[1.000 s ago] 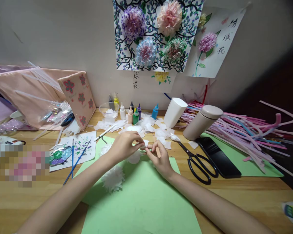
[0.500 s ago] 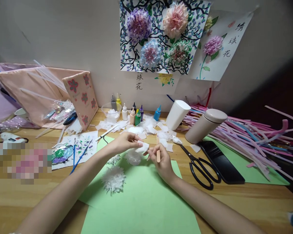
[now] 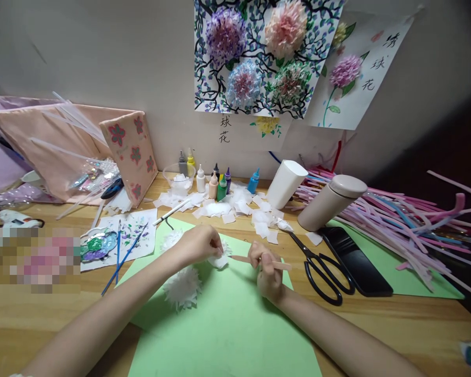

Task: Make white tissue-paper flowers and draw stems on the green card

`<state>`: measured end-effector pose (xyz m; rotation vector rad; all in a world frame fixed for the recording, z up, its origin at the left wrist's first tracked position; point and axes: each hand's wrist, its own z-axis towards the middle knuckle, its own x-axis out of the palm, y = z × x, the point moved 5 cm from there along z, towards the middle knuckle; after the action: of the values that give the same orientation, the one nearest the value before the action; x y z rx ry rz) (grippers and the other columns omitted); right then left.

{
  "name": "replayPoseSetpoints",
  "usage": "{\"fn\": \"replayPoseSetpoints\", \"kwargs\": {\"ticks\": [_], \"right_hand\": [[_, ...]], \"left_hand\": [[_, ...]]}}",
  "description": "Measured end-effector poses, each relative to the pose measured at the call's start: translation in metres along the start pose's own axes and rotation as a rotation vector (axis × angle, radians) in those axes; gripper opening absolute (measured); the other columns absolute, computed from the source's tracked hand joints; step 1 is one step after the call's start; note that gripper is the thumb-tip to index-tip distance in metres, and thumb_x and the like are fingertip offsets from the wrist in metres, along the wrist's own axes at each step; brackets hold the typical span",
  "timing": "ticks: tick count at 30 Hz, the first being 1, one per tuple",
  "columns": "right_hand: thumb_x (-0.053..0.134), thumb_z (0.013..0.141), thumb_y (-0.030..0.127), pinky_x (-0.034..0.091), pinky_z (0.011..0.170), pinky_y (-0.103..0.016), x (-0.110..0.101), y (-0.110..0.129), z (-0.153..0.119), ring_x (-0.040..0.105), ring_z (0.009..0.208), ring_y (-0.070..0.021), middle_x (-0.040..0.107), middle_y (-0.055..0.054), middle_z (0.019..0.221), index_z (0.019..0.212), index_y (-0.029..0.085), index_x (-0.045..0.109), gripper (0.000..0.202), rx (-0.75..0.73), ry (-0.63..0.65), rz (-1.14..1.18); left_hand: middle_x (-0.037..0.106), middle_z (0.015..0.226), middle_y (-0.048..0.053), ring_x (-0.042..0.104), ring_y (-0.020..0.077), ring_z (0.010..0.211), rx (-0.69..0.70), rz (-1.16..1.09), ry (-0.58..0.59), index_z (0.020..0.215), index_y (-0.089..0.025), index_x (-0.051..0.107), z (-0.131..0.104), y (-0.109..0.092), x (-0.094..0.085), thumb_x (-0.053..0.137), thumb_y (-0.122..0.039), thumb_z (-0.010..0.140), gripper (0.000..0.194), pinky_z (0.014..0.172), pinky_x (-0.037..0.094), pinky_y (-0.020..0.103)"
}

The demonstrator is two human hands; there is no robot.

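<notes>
Left hand: fingers curled shut, pinching a small white tissue piece down onto the green paper sheet, near the sheet's far edge. Right hand: fingers closed around a thin wooden stick, held roughly level, its tip pointing at the tissue piece. A white tissue flower lies just beside the left forearm, toward the sheet's left edge. Black scissors rest on the table, right of the sheet.

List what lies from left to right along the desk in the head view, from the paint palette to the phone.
Paint palette → white paper flower → left hand → right hand holding a wooden stick → black scissors → black phone.
</notes>
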<state>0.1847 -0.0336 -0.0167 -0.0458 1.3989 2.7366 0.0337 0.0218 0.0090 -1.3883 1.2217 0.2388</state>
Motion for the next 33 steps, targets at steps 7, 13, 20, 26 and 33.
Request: {"fn": "replayPoseSetpoints", "kwargs": {"ticks": [7, 13, 20, 26, 33], "right_hand": [[0.023, 0.095, 0.029, 0.031, 0.056, -0.029, 0.015, 0.005, 0.001, 0.040, 0.059, -0.0144, 0.042, 0.000, 0.060, 0.066, 0.020, 0.041, 0.035, -0.083, 0.298, -0.099], [0.025, 0.094, 0.025, 0.033, 0.059, -0.029, 0.021, 0.005, 0.001, 0.041, 0.062, -0.0152, 0.045, -0.001, 0.065, 0.071, 0.020, 0.043, 0.030, -0.085, 0.393, -0.188], [0.026, 0.094, 0.024, 0.033, 0.060, -0.029, 0.018, 0.006, 0.001, 0.041, 0.062, -0.0146, 0.046, -0.001, 0.064, 0.071, 0.020, 0.044, 0.029, -0.099, 0.357, -0.176], [0.027, 0.094, 0.021, 0.034, 0.061, -0.029, 0.022, 0.005, 0.002, 0.042, 0.063, -0.0151, 0.046, -0.001, 0.065, 0.072, 0.020, 0.044, 0.028, -0.079, 0.393, -0.233], [0.028, 0.093, 0.019, 0.036, 0.062, -0.029, 0.025, 0.003, 0.002, 0.042, 0.064, -0.0155, 0.045, -0.001, 0.065, 0.072, 0.021, 0.042, 0.026, -0.057, 0.427, -0.300]], "left_hand": [[0.069, 0.074, 0.001, 0.057, 0.0133, 0.065, -0.052, 0.111, -0.056, 0.073, -0.020, 0.071, 0.000, -0.003, -0.003, 0.057, -0.019, 0.063, 0.017, 0.052, 0.034, 0.021], [0.068, 0.074, 0.002, 0.057, 0.0136, 0.065, -0.041, 0.124, -0.054, 0.073, -0.018, 0.069, 0.001, -0.002, -0.004, 0.058, -0.023, 0.066, 0.014, 0.052, 0.034, 0.021], [0.069, 0.079, 0.002, 0.058, 0.0141, 0.069, 0.029, 0.140, -0.087, 0.078, -0.019, 0.069, 0.006, 0.009, -0.023, 0.055, -0.024, 0.071, 0.017, 0.058, 0.038, 0.021], [0.070, 0.078, 0.002, 0.060, 0.0154, 0.070, -0.038, 0.282, -0.115, 0.074, -0.019, 0.070, 0.012, 0.032, -0.032, 0.059, -0.019, 0.066, 0.014, 0.059, 0.039, 0.023], [0.070, 0.074, 0.001, 0.061, 0.0159, 0.070, -0.101, 0.360, -0.129, 0.069, -0.019, 0.070, 0.014, 0.036, -0.029, 0.060, -0.011, 0.060, 0.016, 0.059, 0.039, 0.023]]}}
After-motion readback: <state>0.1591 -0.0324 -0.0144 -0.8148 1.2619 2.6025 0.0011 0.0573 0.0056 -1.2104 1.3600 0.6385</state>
